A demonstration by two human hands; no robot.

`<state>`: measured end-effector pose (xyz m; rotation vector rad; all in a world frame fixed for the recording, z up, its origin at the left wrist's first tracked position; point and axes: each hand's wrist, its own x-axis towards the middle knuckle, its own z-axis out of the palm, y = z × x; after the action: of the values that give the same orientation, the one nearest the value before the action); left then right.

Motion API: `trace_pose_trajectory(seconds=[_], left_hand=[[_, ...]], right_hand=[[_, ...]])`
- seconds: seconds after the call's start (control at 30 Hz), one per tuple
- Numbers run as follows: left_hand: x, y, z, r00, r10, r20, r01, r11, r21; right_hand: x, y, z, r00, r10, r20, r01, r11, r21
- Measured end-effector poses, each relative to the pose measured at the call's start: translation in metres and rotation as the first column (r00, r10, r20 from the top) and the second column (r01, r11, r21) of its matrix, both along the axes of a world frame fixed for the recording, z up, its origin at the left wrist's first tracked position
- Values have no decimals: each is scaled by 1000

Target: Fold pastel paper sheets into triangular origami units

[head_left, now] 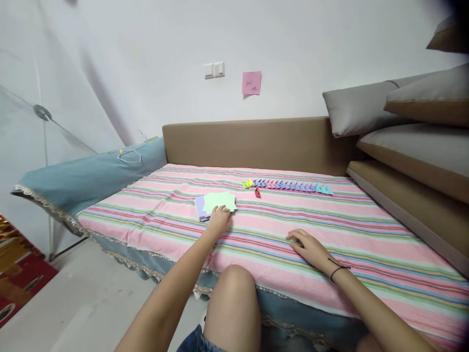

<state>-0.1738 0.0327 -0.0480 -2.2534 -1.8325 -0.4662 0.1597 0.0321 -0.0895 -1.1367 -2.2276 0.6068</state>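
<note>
My left hand (pixel 220 219) rests with its fingertips on the near right edge of a light green paper sheet (pixel 216 200); its fingers are stretched out and slightly apart. Green sheets lie on top of a stack with purple paper (pixel 200 205) showing at the left. My right hand (pixel 308 244) lies on the striped cloth with loosely bent fingers and nothing in them, a dark band on its wrist. Beyond the hands runs a row of folded paper pieces (pixel 289 186) in purple, pink and blue. Yellow-green folded pieces (pixel 247 184) sit at its left end, a small red folded piece (pixel 258 192) in front.
Pink striped cloth (pixel 154 215) covers the sofa seat, wrinkled at the left. A brown backrest (pixel 249 144) stands behind. Grey-brown cushions (pixel 421 142) are piled at the right. The blue armrest (pixel 91 166) carries a white cable (pixel 130 156). A pink note (pixel 251 83) sticks to the wall.
</note>
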Motion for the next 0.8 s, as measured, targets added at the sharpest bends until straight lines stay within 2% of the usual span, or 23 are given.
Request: trace_pose_trajectory(seconds=[0.13, 0.23, 0.37, 0.57, 0.8], left_hand=[[0, 1, 10, 999, 12, 45, -14, 999, 44], [-2, 2, 21, 995, 62, 84, -68, 995, 71], [-8, 5, 29, 987, 135, 91, -137, 990, 19], [-16, 13, 27, 967, 230, 114, -225, 973, -51], [-17, 20, 26, 904, 311, 293, -306, 950, -63]], right_hand=[[0, -1, 3, 1000, 5, -16, -5, 1000, -7], [-1, 0, 4, 1000, 2, -25, -3, 1000, -13], [-1, 2, 2, 999, -5, -45, 4, 1000, -21], [1, 1, -1, 996, -18, -86, 15, 999, -35], [3, 1, 1, 993, -11, -115, 4, 998, -61]])
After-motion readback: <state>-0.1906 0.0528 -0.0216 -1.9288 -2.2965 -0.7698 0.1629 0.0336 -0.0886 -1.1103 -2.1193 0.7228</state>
